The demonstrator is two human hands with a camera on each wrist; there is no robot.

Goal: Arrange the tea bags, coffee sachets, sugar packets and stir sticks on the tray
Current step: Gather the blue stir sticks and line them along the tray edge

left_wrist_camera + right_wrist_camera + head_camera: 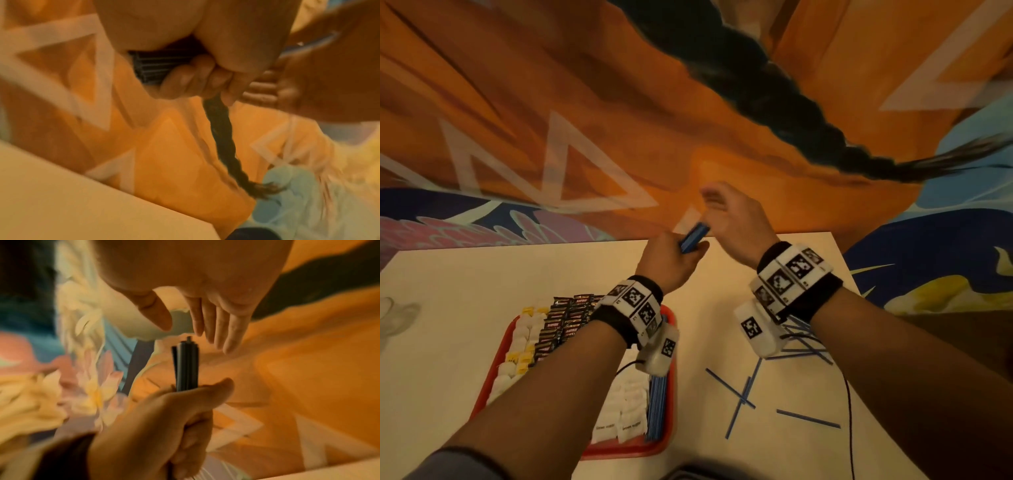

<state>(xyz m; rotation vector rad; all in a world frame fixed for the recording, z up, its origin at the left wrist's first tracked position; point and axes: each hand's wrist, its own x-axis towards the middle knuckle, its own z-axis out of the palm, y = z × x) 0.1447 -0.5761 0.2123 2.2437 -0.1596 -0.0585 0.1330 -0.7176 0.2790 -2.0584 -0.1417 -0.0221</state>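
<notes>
The left hand [671,263] grips a bundle of sticks [693,237] above the worktop's far edge; the right hand [736,219], fingers straight, hovers at their tips (evening them, likely). A hard tap could scatter them past the tray [669,394].

Left forearm [558,370] hides the red tray's [493,370] middle rows.

Bundled blue stir sticks [693,237], fist-gripped
</notes>
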